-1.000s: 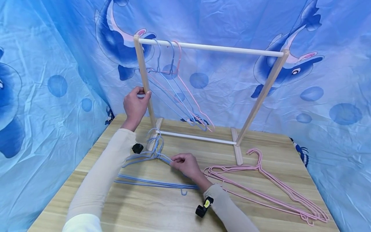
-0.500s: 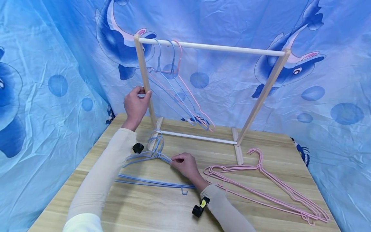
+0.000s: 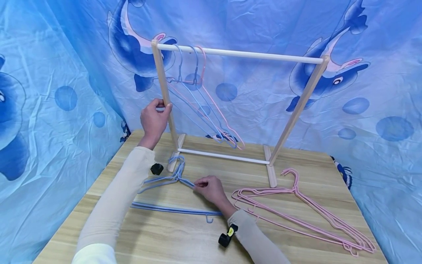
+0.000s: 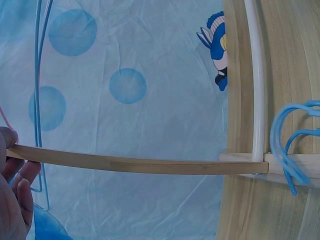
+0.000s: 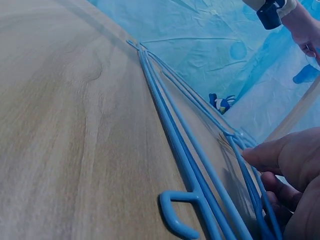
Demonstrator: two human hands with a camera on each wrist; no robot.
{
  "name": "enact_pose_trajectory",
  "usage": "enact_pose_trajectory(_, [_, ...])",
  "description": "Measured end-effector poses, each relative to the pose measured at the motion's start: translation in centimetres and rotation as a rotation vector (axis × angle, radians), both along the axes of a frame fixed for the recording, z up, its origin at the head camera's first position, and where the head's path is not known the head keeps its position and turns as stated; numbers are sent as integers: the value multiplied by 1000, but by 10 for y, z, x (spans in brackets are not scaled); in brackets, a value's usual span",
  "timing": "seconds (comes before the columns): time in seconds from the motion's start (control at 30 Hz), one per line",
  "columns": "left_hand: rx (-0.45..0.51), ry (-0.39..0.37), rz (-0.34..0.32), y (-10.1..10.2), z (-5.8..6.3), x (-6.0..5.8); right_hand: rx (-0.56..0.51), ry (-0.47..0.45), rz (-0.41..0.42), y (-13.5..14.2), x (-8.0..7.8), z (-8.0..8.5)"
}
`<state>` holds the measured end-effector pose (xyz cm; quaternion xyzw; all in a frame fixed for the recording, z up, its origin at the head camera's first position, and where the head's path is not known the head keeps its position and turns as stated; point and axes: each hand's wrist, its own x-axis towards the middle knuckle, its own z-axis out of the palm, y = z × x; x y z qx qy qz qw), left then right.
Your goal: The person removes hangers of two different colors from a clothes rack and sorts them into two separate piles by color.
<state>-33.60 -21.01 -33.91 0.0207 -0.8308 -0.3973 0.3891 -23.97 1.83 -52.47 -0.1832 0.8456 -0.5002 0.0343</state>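
My left hand holds the left wooden post of a small hanger rack, thumb and fingers around it about midway up. In the left wrist view those fingers show at the post's end. On the table, a stack of blue clothes hangers lies with hooks bunched by the rack's left foot. My right hand pinches the right shoulder of a blue hanger in this stack. Seen from the right wrist, thumb and fingers close around the blue wire. Two blue hangers and a pink one hang from the top rail.
Several pink hangers lie stacked on the wooden table, right of my right forearm. The rack's white top rail and lower bar span between its two posts. A blue dolphin-print curtain encloses the back and sides.
The blue hanger at my right hand has dropped closer onto the stack. Its raised hook has come down beside the others, and the bottom bars lie closer together. My left hand stays put.
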Motion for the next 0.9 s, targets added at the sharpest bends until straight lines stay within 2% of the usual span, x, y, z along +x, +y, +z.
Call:
enact_pose_trajectory(0.13, [2, 6, -3, 0, 0, 2, -14, -24, 8, 2, -1, -1])
enact_pose_trajectory(0.27, [1, 7, -8, 0, 0, 2, -76, -61, -10, 7, -1, -1])
enact_pose_trajectory(0.5, [2, 7, 2, -1, 0, 1, -323, -151, -42, 29, 4, 7])
enact_pose_trajectory(0.6, [-3, 7, 1, -1, 0, 1, -389, -157, -53, 44, 7, 13])
enact_pose_trajectory(0.9, [-9, 3, -4, -1, 0, 0, -396, -109, -81, 97, 19, 44])
